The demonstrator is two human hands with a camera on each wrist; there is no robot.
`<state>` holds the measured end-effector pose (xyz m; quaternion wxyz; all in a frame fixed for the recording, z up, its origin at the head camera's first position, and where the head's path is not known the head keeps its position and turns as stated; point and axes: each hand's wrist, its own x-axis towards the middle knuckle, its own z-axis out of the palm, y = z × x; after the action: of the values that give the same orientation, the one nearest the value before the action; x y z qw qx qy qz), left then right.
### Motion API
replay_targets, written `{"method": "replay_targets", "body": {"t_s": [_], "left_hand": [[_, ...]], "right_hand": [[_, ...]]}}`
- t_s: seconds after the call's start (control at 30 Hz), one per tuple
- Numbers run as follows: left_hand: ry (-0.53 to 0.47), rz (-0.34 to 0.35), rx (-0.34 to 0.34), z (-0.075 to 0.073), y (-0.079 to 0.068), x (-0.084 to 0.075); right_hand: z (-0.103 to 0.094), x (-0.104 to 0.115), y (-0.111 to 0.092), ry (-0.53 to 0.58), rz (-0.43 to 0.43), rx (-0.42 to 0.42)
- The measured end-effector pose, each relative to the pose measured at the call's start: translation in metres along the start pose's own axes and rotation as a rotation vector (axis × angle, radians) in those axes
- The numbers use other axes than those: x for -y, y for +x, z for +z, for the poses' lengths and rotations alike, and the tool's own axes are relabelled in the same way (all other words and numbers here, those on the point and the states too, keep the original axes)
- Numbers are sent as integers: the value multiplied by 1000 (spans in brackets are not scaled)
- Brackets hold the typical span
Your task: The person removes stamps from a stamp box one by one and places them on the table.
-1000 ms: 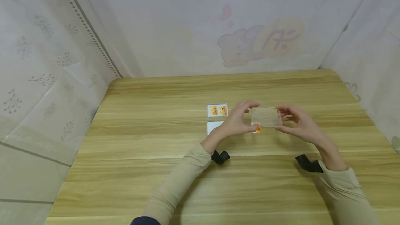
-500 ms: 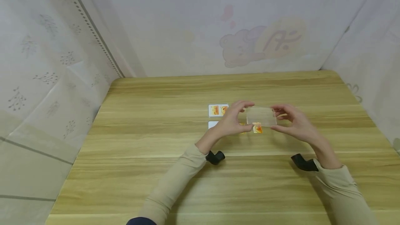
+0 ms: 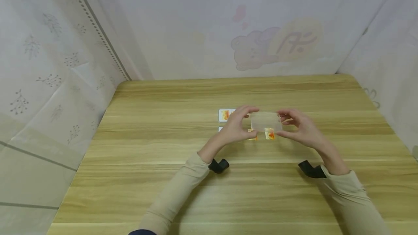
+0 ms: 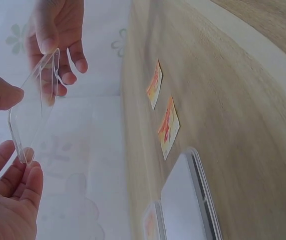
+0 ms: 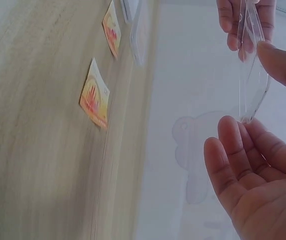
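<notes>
Between both hands, raised above the table, is a clear plastic case [image 3: 266, 122]. My left hand [image 3: 236, 126] grips its left end, thumb on the near side and fingers on the far side. The right hand [image 3: 302, 128] pinches the opposite end the same way; the case's thin clear walls [image 5: 254, 75] show edge-on in the right wrist view. Below on the table lie two small orange and yellow stamps with toothed edges, a right one [image 3: 269, 134] and a left one [image 4: 169, 127], the latter partly covered by the left thumb in the head view.
Left of the stamps lies a white flat stack [image 4: 185, 197], mostly hidden behind the left hand in the head view. Beyond it is a flat case with orange pictures [image 3: 225, 115]. The wooden table [image 3: 156, 126] meets a printed curtain [image 3: 183, 28] at the back.
Both hands have shifted left together with the clear case. The two stamps show more beneath it, while the left hand covers more of the white stack and the picture case.
</notes>
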<state>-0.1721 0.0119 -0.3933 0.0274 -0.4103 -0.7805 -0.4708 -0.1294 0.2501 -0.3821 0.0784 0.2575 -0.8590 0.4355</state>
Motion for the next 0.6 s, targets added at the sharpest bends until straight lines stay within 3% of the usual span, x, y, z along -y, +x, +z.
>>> {"method": "replay_targets", "body": {"t_s": [0.23,0.6], "left_hand": [[-22,5,-7,-7,-5,1],[-12,18,-28,-14,-12,6]], "right_hand": [[2,25,8,-16,-6,14],[9,26,16,-7,-6,33]]}}
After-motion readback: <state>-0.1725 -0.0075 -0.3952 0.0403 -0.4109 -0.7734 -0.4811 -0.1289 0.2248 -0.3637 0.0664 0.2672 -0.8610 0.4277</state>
